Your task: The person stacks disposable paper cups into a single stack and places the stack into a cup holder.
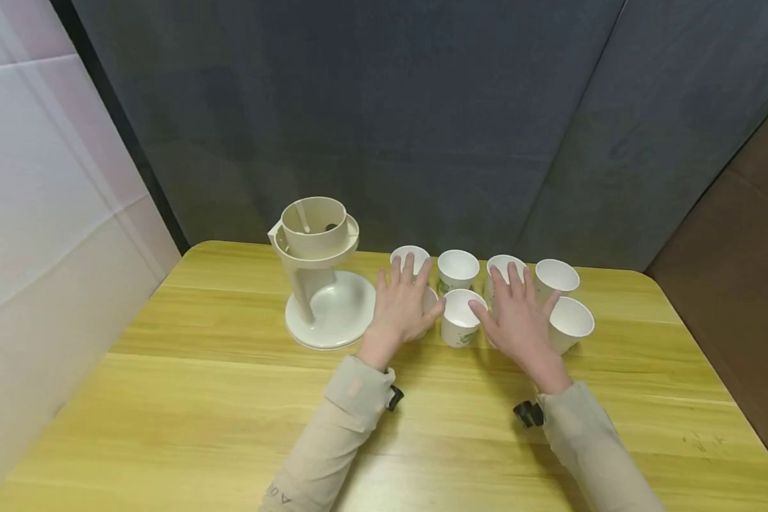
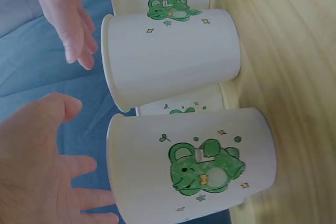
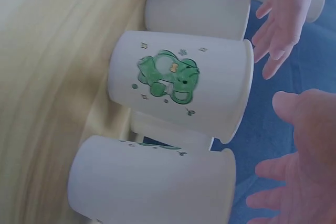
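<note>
Several white paper cups stand upright in two rows on the table, among them a front cup point(image 1: 461, 327) with a green bear print. My left hand point(image 1: 400, 306) is spread palm down over the cups at the row's left end, fingers straight. Over cups toward the right, my right hand point(image 1: 520, 320) is spread the same way. In the left wrist view, its fingertips are close to the rim of a bear-print cup point(image 2: 199, 166). The right wrist view shows my right fingers beside the rim of another cup point(image 3: 152, 182). Neither hand holds anything.
Left of the cups stands a cream plastic stand with a round base point(image 1: 342, 313) and a raised ring holding a cylindrical container point(image 1: 316, 238); a small dark item lies inside. A wooden table point(image 1: 217, 412) carries everything. Dark fabric point(image 1: 358, 107) hangs behind it.
</note>
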Available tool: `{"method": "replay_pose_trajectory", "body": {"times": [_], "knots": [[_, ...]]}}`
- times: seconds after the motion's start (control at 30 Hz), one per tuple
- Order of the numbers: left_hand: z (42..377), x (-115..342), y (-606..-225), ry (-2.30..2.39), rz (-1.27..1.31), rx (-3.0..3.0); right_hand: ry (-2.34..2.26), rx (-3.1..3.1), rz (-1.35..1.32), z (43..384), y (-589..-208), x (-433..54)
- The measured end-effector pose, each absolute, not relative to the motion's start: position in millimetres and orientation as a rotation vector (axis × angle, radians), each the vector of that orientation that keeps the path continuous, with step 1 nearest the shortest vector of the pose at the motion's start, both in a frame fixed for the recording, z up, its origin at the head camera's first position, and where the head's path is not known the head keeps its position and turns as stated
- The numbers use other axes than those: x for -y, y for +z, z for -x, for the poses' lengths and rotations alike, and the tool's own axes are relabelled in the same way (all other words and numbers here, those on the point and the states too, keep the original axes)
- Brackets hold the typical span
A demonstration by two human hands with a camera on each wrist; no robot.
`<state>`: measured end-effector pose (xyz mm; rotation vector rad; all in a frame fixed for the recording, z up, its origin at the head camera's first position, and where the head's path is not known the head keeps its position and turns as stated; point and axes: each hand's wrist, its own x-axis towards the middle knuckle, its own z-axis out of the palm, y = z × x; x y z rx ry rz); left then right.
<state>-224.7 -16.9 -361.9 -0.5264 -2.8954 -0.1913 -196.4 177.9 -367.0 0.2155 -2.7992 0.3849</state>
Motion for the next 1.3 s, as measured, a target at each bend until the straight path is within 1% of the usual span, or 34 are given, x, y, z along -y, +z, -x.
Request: {"method": "replay_pose_trajectory", "body": {"times": [0.3,0.47,0.87,1.03,1.3], "knots": [[226,14,-357,-0.130,0.547,2.920,0.409,2.803,-0.207,198,-362,-176],[226,17,-357,-0.108,0.518,2.918,0.408,2.821,-0.207,198,-361,-178],[226,21,-358,-0.157,0.526,2.883,0.421,2.825,-0.208,195,-358,-181],[225,29,-358,-0.223,0.532,2.858,0.472,2.756,-0.270,196,-358,-180],[216,51,-356,-0.370,0.588,2.764,0.696,2.498,-0.455,203,-365,-175]]}}
